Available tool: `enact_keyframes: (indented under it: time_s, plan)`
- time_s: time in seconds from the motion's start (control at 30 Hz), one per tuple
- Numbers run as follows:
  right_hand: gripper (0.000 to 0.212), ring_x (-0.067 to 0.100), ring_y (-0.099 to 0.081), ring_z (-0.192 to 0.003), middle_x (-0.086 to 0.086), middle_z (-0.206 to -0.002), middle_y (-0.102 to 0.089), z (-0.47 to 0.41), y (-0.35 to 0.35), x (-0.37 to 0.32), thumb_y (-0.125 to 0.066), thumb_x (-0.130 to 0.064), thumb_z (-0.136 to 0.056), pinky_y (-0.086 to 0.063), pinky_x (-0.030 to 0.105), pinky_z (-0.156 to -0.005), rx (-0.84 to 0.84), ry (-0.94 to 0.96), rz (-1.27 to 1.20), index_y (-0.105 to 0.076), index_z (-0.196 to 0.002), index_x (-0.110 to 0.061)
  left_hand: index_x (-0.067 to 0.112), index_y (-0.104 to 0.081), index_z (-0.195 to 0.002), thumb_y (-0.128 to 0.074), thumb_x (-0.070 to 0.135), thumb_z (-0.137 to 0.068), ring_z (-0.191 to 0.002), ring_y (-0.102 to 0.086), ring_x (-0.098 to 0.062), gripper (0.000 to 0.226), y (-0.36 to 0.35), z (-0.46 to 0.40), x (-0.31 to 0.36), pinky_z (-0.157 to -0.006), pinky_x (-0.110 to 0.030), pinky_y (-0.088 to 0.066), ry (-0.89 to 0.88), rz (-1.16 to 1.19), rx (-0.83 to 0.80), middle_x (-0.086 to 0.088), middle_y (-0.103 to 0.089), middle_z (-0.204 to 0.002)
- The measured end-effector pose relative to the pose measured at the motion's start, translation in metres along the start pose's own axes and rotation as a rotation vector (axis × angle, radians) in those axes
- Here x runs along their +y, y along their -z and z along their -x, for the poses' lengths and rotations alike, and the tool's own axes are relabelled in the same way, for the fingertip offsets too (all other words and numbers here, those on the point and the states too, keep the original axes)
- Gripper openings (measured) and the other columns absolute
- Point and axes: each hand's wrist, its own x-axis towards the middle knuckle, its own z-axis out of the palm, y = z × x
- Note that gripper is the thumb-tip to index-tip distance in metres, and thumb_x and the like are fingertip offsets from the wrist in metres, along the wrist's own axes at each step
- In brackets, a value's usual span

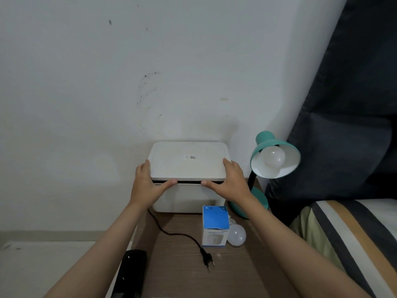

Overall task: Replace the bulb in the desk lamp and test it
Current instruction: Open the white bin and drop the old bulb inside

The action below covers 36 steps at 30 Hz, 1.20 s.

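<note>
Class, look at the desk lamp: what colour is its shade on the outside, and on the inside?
The lamp shade is teal green outside and white inside, clearest in the head view.

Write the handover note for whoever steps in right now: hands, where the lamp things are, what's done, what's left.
Left hand and right hand: each grips one end of the white plastic box's lid, thumbs under its front edge; a dark gap shows between the lid and the box.
Teal desk lamp: right of the box, a white bulb in its shade, unlit.
Black plug: lies loose on the brown wooden table, not in a socket.
Blue-and-white bulb carton: upright in front of the box, a loose white bulb beside it.
Which bulb is new: cannot tell.
Left: confirm the swap, plug in, test.
</note>
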Motion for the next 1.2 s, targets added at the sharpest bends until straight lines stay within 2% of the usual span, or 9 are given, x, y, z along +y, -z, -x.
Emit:
enact_keyframes:
  time_s: [0.13,0.3,0.47,0.57,0.67,0.83,0.93,1.03,1.2]
  plan:
    - [0.115,0.027,-0.024,-0.137,0.010,-0.147,-0.032,-0.001,0.004,-0.002,-0.065,-0.077,-0.059,-0.033,0.049,-0.109,0.028,0.015,0.003,-0.024,-0.145,-0.013,0.016,-0.036,-0.136,-0.082,0.047,-0.061,-0.122,-0.040,-0.019,0.093,0.001,-0.004,0.002,-0.098,-0.029,-0.038,-0.045,0.002,0.034,-0.008,-0.042,-0.129]
    - [0.119,0.026,-0.022,-0.139,0.010,-0.149,-0.029,0.005,0.007,-0.005,-0.061,-0.081,-0.056,-0.032,0.049,-0.111,0.058,0.035,-0.025,-0.022,-0.146,-0.014,0.018,-0.032,-0.138,-0.082,0.050,-0.059,-0.123,-0.038,-0.017,0.098,0.009,0.002,0.007,-0.099,-0.040,-0.046,-0.067,0.008,0.052,-0.007,-0.040,-0.131]
    - [0.113,0.025,-0.023,-0.139,0.010,-0.148,-0.030,0.023,0.011,-0.012,-0.068,-0.073,-0.060,-0.032,0.049,-0.111,0.093,0.085,-0.062,-0.022,-0.146,-0.015,0.013,-0.025,-0.144,-0.080,0.051,-0.059,-0.131,-0.033,-0.018,0.108,0.021,0.022,0.014,-0.106,-0.033,-0.035,-0.050,0.012,0.074,-0.009,-0.035,-0.139]
    - [0.113,0.023,-0.025,-0.137,0.007,-0.148,-0.029,0.047,0.017,-0.018,-0.069,-0.073,-0.060,-0.032,0.046,-0.112,0.094,0.100,-0.081,-0.020,-0.146,-0.018,0.011,-0.024,-0.144,-0.081,0.046,-0.061,-0.132,-0.033,-0.020,0.107,0.033,0.048,0.020,-0.104,-0.028,-0.033,-0.053,-0.003,0.094,-0.009,-0.034,-0.141]
    - [0.111,0.018,-0.026,-0.135,0.004,-0.146,-0.028,0.086,0.024,-0.021,-0.066,-0.074,-0.061,-0.030,0.037,-0.111,0.111,0.164,-0.075,-0.020,-0.146,-0.018,0.009,-0.025,-0.143,-0.083,0.039,-0.061,-0.130,-0.034,-0.019,0.105,0.044,0.087,0.029,-0.098,-0.023,-0.032,-0.065,-0.006,0.117,-0.009,-0.035,-0.139]
    - [0.112,0.022,-0.029,-0.134,0.006,-0.147,-0.029,0.168,0.032,-0.009,-0.062,-0.078,-0.059,-0.034,0.042,-0.109,0.137,0.178,-0.071,-0.026,-0.145,-0.016,0.011,-0.027,-0.143,-0.078,0.052,-0.053,-0.124,-0.031,-0.003,0.111,0.053,0.172,0.042,-0.102,-0.024,-0.030,-0.019,0.017,0.092,-0.005,-0.035,-0.140]
    - [0.108,0.019,-0.028,-0.134,0.005,-0.148,-0.029,0.227,0.035,0.008,-0.060,-0.079,-0.063,-0.033,0.039,-0.107,0.136,0.185,-0.085,-0.022,-0.146,-0.021,0.011,-0.026,-0.143,-0.076,0.056,-0.050,-0.127,-0.033,-0.009,0.115,0.053,0.226,0.051,-0.102,-0.024,-0.030,0.031,0.017,0.042,-0.004,-0.034,-0.142]
    - [0.112,0.026,-0.029,-0.137,0.008,-0.149,-0.027,0.284,0.035,0.030,-0.059,-0.082,-0.061,-0.035,0.043,-0.108,0.091,0.099,-0.069,-0.019,-0.147,-0.022,0.012,-0.026,-0.143,-0.083,0.052,-0.049,-0.130,-0.036,-0.017,0.117,0.045,0.277,0.051,-0.103,-0.028,-0.031,0.067,-0.012,-0.009,-0.005,-0.034,-0.142]
    - [0.123,0.026,-0.029,-0.136,0.011,-0.147,-0.031,0.356,0.025,0.065,-0.050,-0.092,-0.052,-0.032,0.035,-0.106,0.019,-0.070,-0.055,-0.025,-0.147,-0.018,0.015,-0.027,-0.142,-0.085,0.054,-0.047,-0.123,-0.036,-0.009,0.118,0.023,0.345,0.039,-0.100,-0.025,-0.031,0.115,-0.019,-0.099,0.005,-0.034,-0.132]
